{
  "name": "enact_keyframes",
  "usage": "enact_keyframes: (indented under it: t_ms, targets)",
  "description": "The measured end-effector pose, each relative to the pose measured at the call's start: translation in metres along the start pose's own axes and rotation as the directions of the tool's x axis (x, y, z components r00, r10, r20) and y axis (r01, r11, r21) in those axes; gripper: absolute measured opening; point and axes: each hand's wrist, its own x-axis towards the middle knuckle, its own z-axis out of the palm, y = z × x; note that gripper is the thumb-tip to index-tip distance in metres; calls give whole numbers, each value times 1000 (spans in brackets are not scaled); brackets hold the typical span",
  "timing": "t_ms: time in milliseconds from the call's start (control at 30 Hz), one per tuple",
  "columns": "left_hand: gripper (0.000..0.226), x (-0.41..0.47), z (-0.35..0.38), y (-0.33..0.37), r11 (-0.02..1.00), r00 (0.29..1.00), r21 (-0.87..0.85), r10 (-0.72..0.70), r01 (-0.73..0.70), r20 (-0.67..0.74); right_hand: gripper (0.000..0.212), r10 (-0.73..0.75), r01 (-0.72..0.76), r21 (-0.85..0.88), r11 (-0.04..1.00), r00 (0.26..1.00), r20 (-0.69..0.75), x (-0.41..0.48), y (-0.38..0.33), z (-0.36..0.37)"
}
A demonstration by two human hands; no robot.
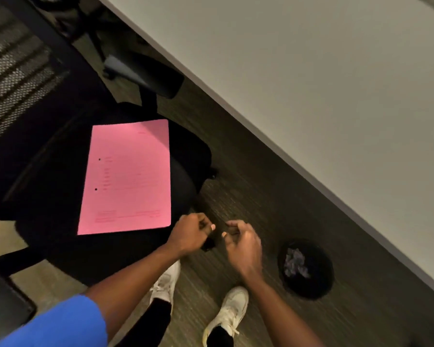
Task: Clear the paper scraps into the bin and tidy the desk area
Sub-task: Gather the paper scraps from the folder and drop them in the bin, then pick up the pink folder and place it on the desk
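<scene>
A round black bin (318,284) stands on the floor at the lower right, beside the white desk (311,96). Crumpled pale paper scraps (296,262) lie inside it. My left hand (189,235) and my right hand (242,242) hover close together over the floor, left of the bin, both with fingers curled in. No paper shows in either hand. A small dark shape (207,246) sits just under my left fist; whether it is held is unclear. A pink folder (128,176) lies flat on the seat of a black office chair (48,196).
The chair has a mesh back (15,78) at the upper left and an armrest (158,76) near the desk edge. My white shoes (227,314) stand on the dark carpet (256,196) between chair and bin. A dark object (3,304) is at the lower left.
</scene>
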Motion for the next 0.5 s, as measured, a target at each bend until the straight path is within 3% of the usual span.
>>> enact_keyframes:
  t_ms: [133,267,367,500]
  targets:
    - [13,-12,-63,-25,995,990,-102,-11,-4,-144,30,-87,87,17,996,996,-8,10,-54,28]
    - [21,-15,-130,-64,983,943,-168,-124,74,-307,37,-132,131,56,990,991,5,25,-109,59]
    - [29,-12,-172,-94,977,880,-141,-207,162,-428,41,-104,101,55,993,994,47,36,-138,77]
    - [30,-5,-213,-125,919,789,3,-337,394,-513,38,-73,72,13,997,996,55,49,-160,98]
